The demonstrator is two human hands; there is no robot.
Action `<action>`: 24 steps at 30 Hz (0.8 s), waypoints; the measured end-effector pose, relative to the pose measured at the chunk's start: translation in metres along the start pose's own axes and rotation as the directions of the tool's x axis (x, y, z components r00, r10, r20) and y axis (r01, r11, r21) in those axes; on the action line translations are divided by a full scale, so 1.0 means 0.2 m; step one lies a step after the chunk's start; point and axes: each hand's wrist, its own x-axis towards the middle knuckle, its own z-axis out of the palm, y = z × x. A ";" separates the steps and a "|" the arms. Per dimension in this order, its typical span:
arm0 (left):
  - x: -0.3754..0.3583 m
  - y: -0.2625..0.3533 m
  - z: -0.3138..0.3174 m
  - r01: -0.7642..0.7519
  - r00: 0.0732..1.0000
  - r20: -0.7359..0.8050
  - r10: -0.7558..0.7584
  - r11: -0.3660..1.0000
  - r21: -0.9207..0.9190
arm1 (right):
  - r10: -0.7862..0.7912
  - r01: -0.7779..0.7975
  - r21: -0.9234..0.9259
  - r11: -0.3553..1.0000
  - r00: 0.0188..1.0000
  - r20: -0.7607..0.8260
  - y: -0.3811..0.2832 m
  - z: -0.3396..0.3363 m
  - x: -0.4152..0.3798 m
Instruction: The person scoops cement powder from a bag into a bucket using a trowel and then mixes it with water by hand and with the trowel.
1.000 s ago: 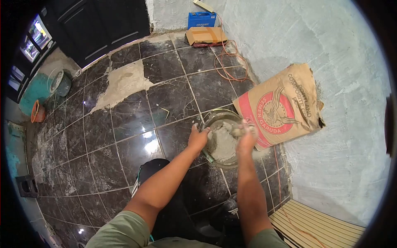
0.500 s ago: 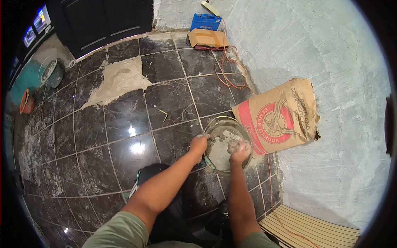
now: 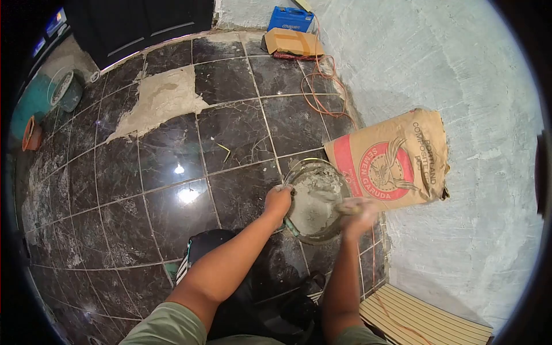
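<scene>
A round bucket [image 3: 323, 237] stands on the tiles with wet grey cement mix [image 3: 310, 208] in it. My left hand [image 3: 278, 202] is closed on the bucket's left rim. Over the right rim is my right hand [image 3: 360, 217], smeared by motion and closed around a short, cement-coated tool that looks like a trowel [image 3: 347, 206]; its blade cannot be made out. Just right of the bucket, a brown paper cement bag [image 3: 391, 161] with a red band leans by the wall.
A bare cement patch [image 3: 167, 100] interrupts the dark tiles. At the back are a blue case [image 3: 291, 19], a cardboard box [image 3: 294, 43] and an orange cable [image 3: 315, 103]. Another bucket [image 3: 69, 95] and an orange container [image 3: 31, 137] stand left. Slatted panels [image 3: 422, 313] lie lower right.
My right hand has moved right with the tool, from inside the bucket to above its right rim. The mix's surface looks different. My left hand stays on the rim.
</scene>
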 end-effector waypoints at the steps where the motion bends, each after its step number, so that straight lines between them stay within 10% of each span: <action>1: -0.01 0.02 0.00 -0.008 1.000 0.006 0.008 1.000 -0.016 | -0.146 0.163 -0.153 0.975 0.982 0.120 0.26 -0.03 -0.06; 3: -0.03 0.03 0.00 -0.013 1.000 0.012 0.013 1.000 -0.024 | 0.215 -0.205 -0.083 0.975 0.968 0.132 0.22 0.13 -0.18; 6: -0.06 0.03 0.01 0.007 1.000 -0.005 -0.007 1.000 -0.010 | 0.310 -0.311 -0.008 0.950 0.947 0.084 0.20 0.17 -0.03; 7: -0.06 0.04 0.01 0.012 1.000 -0.009 -0.012 1.000 -0.009 | -0.114 0.152 -0.279 0.948 0.983 0.146 0.14 0.12 0.02; 9: -0.03 0.06 0.02 0.006 1.000 -0.015 -0.006 1.000 -0.008 | -0.247 0.261 -0.266 0.928 0.965 0.087 -0.03 0.06 0.06; 10: -0.04 0.07 0.01 0.005 1.000 -0.012 -0.005 1.000 0.006 | 0.082 -0.080 0.025 0.997 0.994 -0.079 -0.21 0.05 0.03; 13: -0.05 0.09 0.01 0.009 1.000 0.003 -0.009 1.000 0.021 | -0.053 0.037 0.347 0.937 0.998 0.036 -0.43 -0.01 -0.06; 16: -0.06 0.10 0.01 0.017 1.000 -0.025 -0.017 1.000 0.016 | -0.133 0.138 -0.041 0.990 0.986 0.104 -0.14 -0.04 -0.24; 18: -0.07 0.09 0.01 0.018 0.999 -0.036 -0.017 0.999 0.028 | 0.186 -0.190 0.042 0.981 0.979 0.088 0.13 0.03 -0.33; 21: -0.03 0.09 0.01 0.014 1.000 -0.028 -0.013 1.000 0.014 | 0.197 -0.197 0.038 0.980 0.980 0.001 0.31 0.04 -0.10; 24: -0.01 0.07 0.00 0.040 0.999 0.015 -0.040 0.999 -0.022 | -0.189 0.177 -0.193 0.965 0.981 -0.046 0.22 -0.06 0.00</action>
